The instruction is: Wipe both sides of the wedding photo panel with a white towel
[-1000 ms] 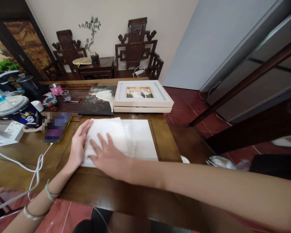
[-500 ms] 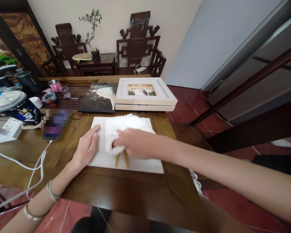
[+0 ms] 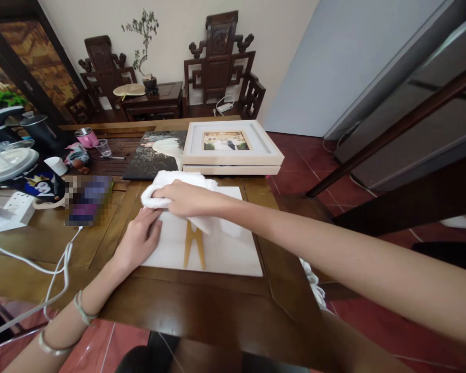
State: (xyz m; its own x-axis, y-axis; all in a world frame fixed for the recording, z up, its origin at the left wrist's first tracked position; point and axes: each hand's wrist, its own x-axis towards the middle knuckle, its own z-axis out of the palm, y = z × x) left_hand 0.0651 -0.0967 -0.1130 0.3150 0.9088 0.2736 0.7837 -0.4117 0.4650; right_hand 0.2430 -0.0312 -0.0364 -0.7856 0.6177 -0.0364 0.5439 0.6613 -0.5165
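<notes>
A white cloth (image 3: 178, 182) is gripped in the right hand (image 3: 182, 199), fingers closed around its bunched left end. The cloth's long axis runs left to right, from the fist toward a loose tail (image 3: 213, 224) draped down past the wrist. The hand is held above a flat white board (image 3: 225, 254) lying on the wooden counter (image 3: 202, 305).

The left hand (image 3: 140, 242) is pressed flat, fingers together and holding nothing, on the board's left edge, just below and left of the right hand, nearly touching it. A wooden strut (image 3: 194, 244) is seen on the board directly under the right hand.

Beyond both hands, close to the board's far edge, a stacked picture frame (image 3: 233, 147) and a dark print (image 3: 155, 155) are set. Left of the left hand a cable (image 3: 58, 269) is trailed. To the right, the counter edge is near, with open floor past it.
</notes>
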